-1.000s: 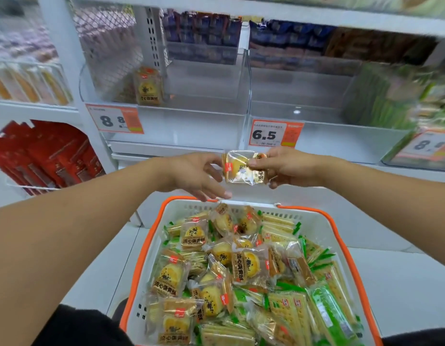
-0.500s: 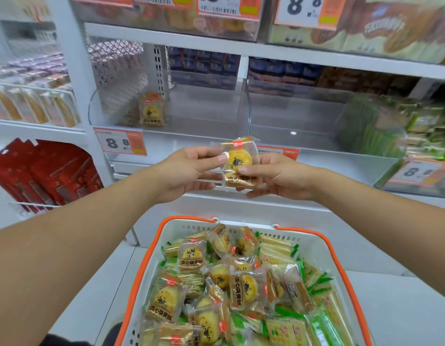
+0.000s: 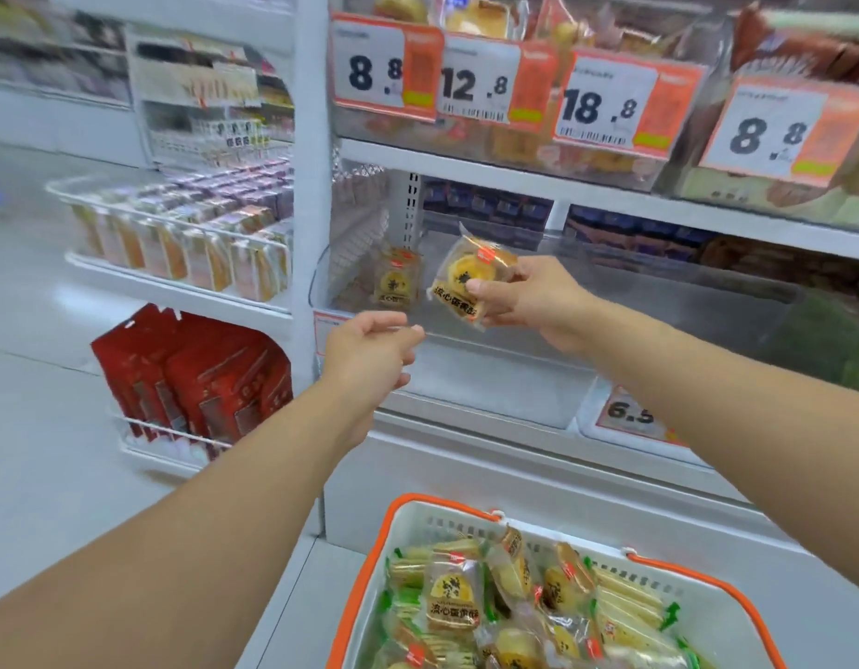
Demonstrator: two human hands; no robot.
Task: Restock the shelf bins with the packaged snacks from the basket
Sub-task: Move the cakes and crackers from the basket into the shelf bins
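The right hand [image 3: 529,301] pinched a clear-wrapped yellow pastry packet [image 3: 466,282] between thumb and fingers, holding it tilted just above the front lip of the clear shelf bin [image 3: 466,379] on the middle shelf. The packet showed a round yellow cake, a small red label near its top and dark printed characters along its lower edge. The left hand [image 3: 369,352] hovered near and to the left of it, below the packet, fingers loosely curled and holding nothing, apart from both packet and bin.

Inside the bin, toward its far left corner, 1 matching packet [image 3: 394,284] stood upright against the back. To the right, a price tag [image 3: 630,412] reading 6.5 was fixed on the front of the neighbouring bin.

At the near edge, a white basket [image 3: 466,523] with an orange rim sat below the hands, heaped with more yellow pastry packets [image 3: 454,601] and green-trimmed cracker packs [image 3: 625,605].

On the shelf above, price tags [image 3: 606,103] read 8.8, 12.8, 18.8 and 8.8 from left to right. Far to the left, red packages [image 3: 201,379] stood in a low wire rack, with a row of blurred clear-wrapped goods on the rack above.
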